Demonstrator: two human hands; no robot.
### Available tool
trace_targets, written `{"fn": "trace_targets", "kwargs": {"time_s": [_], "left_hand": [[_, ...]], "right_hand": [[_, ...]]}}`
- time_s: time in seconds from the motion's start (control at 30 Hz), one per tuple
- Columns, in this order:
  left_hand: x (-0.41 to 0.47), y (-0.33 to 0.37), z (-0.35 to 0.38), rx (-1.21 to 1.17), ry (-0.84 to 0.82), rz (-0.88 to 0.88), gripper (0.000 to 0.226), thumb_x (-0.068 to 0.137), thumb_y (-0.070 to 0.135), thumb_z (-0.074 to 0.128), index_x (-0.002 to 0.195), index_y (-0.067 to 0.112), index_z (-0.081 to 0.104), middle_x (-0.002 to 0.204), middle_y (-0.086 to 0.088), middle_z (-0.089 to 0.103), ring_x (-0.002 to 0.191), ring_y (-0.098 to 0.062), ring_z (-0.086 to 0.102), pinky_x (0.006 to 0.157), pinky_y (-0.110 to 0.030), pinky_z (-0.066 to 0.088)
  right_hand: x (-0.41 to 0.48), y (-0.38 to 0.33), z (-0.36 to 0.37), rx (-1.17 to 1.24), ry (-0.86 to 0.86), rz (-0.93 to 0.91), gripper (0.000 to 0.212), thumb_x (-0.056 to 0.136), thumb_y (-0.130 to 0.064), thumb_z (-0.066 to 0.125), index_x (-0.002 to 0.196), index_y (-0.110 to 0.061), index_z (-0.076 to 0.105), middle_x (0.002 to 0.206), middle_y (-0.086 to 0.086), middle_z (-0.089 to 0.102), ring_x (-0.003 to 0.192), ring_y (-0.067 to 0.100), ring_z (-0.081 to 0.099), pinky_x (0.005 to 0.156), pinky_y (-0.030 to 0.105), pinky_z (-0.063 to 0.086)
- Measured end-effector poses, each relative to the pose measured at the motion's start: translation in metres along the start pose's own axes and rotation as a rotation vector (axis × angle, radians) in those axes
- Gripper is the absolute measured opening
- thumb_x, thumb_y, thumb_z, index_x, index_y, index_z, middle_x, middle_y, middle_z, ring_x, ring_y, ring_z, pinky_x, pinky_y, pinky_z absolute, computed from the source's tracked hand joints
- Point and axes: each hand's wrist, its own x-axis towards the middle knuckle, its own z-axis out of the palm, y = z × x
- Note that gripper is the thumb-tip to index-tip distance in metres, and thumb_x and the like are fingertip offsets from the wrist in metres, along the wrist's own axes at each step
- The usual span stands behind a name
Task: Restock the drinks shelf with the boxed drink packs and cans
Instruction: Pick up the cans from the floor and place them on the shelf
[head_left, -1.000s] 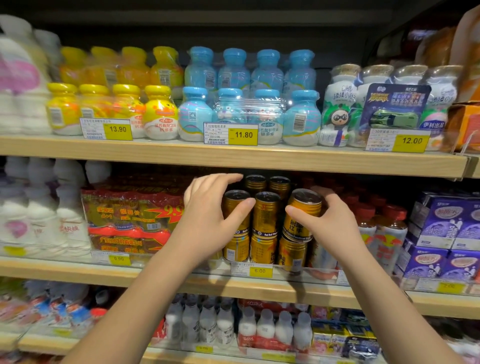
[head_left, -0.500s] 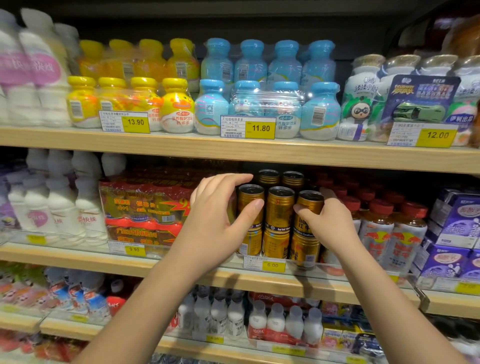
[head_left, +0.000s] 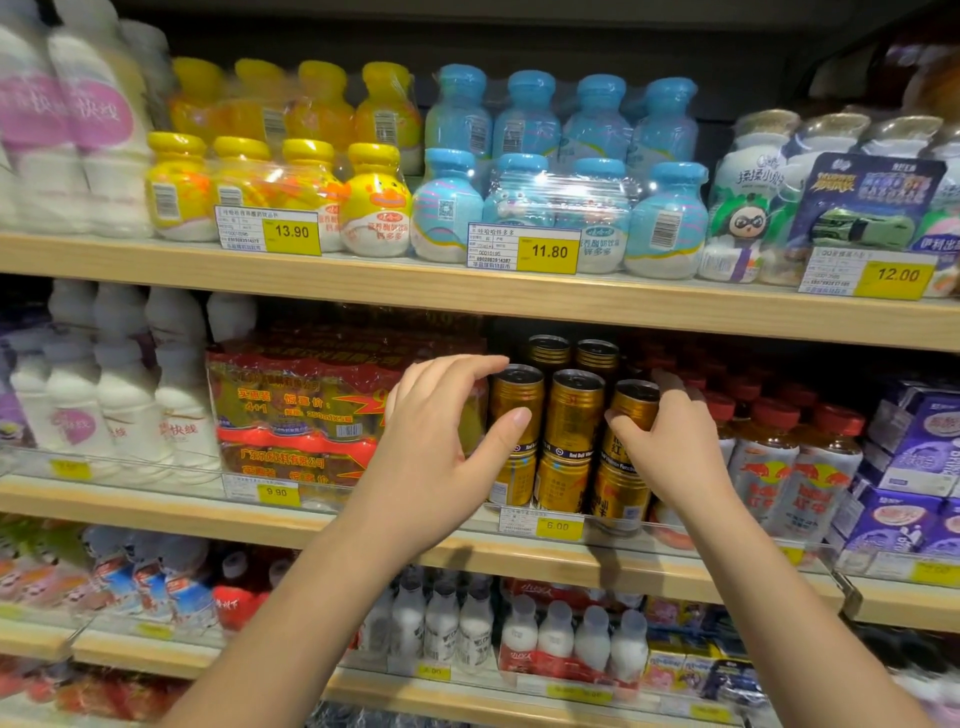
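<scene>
Gold Red Bull cans (head_left: 571, 415) stand stacked two high on the middle shelf (head_left: 156, 506), between a red multipack (head_left: 301, 410) and red-capped bottles (head_left: 774, 467); the left hand (head_left: 436, 452) curls round the upper left can (head_left: 519, 392) — the right hand (head_left: 675, 452) grips the upper right can (head_left: 636, 399).

Shrink-wrapped yellow duck bottles (head_left: 374, 208) sit at eleven o'clock, blue bottles (head_left: 447, 208) at twelve, a yellow 11.80 price tag (head_left: 548, 253) before the blue ones. White bottles (head_left: 124, 410) stand at nine o'clock, red-capped bottles (head_left: 763, 467) at three.
</scene>
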Motion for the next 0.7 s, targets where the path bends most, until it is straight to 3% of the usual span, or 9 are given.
{"fn": "trace_targets", "kwargs": {"time_s": [0.07, 0.17, 0.27, 0.33, 0.4, 0.5, 0.7], "left_hand": [[-0.001, -0.004, -0.002, -0.008, 0.001, -0.001, 0.045, 0.096, 0.050, 0.053, 0.139, 0.036, 0.049, 0.132, 0.024, 0.048, 0.128, 0.011, 0.032, 0.111, -0.034, 0.035], [-0.001, -0.010, -0.004, -0.020, -0.010, -0.006, 0.043, 0.098, 0.046, 0.056, 0.139, 0.036, 0.049, 0.132, 0.025, 0.047, 0.129, 0.008, 0.032, 0.110, -0.030, 0.034], [0.001, -0.015, -0.007, -0.033, -0.017, -0.006, 0.044, 0.097, 0.046, 0.057, 0.140, 0.034, 0.049, 0.133, 0.024, 0.047, 0.129, 0.007, 0.033, 0.109, -0.029, 0.034], [0.003, -0.018, -0.009, -0.042, -0.024, -0.002, 0.044, 0.097, 0.046, 0.058, 0.139, 0.033, 0.051, 0.133, 0.023, 0.049, 0.130, 0.003, 0.034, 0.108, -0.029, 0.035], [0.005, -0.021, -0.010, -0.038, -0.023, 0.013, 0.044, 0.097, 0.046, 0.059, 0.138, 0.031, 0.052, 0.132, 0.020, 0.051, 0.130, 0.000, 0.037, 0.107, -0.019, 0.032], [0.004, -0.023, -0.010, -0.052, -0.068, 0.011, 0.045, 0.097, 0.046, 0.058, 0.139, 0.032, 0.051, 0.134, 0.021, 0.050, 0.129, 0.003, 0.036, 0.097, 0.000, 0.023], [-0.018, -0.025, -0.019, -0.120, -0.076, -0.015, 0.046, 0.096, 0.044, 0.060, 0.139, 0.030, 0.052, 0.134, 0.019, 0.052, 0.129, 0.001, 0.043, 0.100, -0.010, 0.031]], "right_hand": [[-0.002, -0.005, -0.004, -0.018, 0.008, 0.010, 0.033, 0.097, -0.031, 0.066, 0.119, -0.008, 0.055, 0.120, 0.018, 0.057, 0.098, 0.022, 0.048, 0.078, 0.033, 0.039], [-0.008, -0.015, -0.010, 0.008, 0.058, -0.035, 0.059, 0.097, -0.032, 0.067, 0.147, -0.010, 0.046, 0.135, 0.017, 0.052, 0.118, 0.027, 0.050, 0.087, 0.032, 0.039], [-0.019, -0.024, -0.012, 0.043, 0.091, -0.074, 0.061, 0.096, -0.038, 0.068, 0.147, -0.011, 0.046, 0.137, 0.012, 0.051, 0.115, 0.021, 0.050, 0.090, 0.029, 0.037], [-0.027, -0.029, -0.013, 0.071, 0.115, -0.108, 0.062, 0.095, -0.040, 0.069, 0.147, -0.014, 0.047, 0.142, 0.007, 0.053, 0.125, 0.018, 0.051, 0.096, 0.027, 0.037], [-0.038, -0.034, -0.014, 0.112, 0.132, -0.137, 0.063, 0.094, -0.041, 0.070, 0.149, -0.018, 0.047, 0.146, 0.000, 0.054, 0.135, 0.014, 0.049, 0.103, 0.025, 0.037], [-0.057, -0.042, -0.016, 0.210, 0.126, -0.137, 0.061, 0.093, -0.043, 0.071, 0.148, -0.026, 0.049, 0.143, -0.008, 0.056, 0.132, 0.005, 0.052, 0.106, 0.024, 0.041], [-0.109, -0.060, -0.021, 0.431, 0.070, -0.108, 0.050, 0.091, -0.040, 0.074, 0.137, -0.030, 0.058, 0.122, -0.018, 0.066, 0.110, -0.009, 0.062, 0.089, 0.008, 0.051]]}}
